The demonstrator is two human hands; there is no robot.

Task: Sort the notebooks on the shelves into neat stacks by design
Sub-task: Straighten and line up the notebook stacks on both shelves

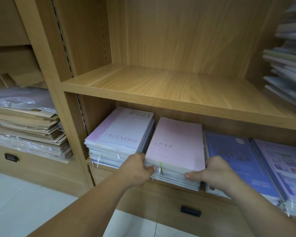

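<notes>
Notebooks topped by a plain pink cover form the pink stack, which sits at the front of the lower shelf compartment, second from the left, held by both hands. The left hand grips its near left corner, thumb on the front edge and fingers tucked into the gap beside the neighbouring pile. The right hand clasps the near right corner, thumb laid flat along the page edges, fingers curled down the side and mostly hidden. A green ribbon hangs from the front of the stack between the two thumbs. Below, a drawer front carries a dark recessed handle.

Just to the left, the lilac stack shows "FREE VERSE" on its top cover and, further back, a bold word that looks like "POST" (the line above it is lost in the shelf's shadow). The pink cover bears a few small characters too blurred to read. To the right lie a blue stack and, beyond it, a pale stack with printed panels, its text illegible and its far side cut off by the frame.

The upper shelf board holds a leaning pile of notebooks at its right end, blurred and partly out of view. In the unit to the left, brown paper sheets lie heaped, some under clear plastic wrap.
</notes>
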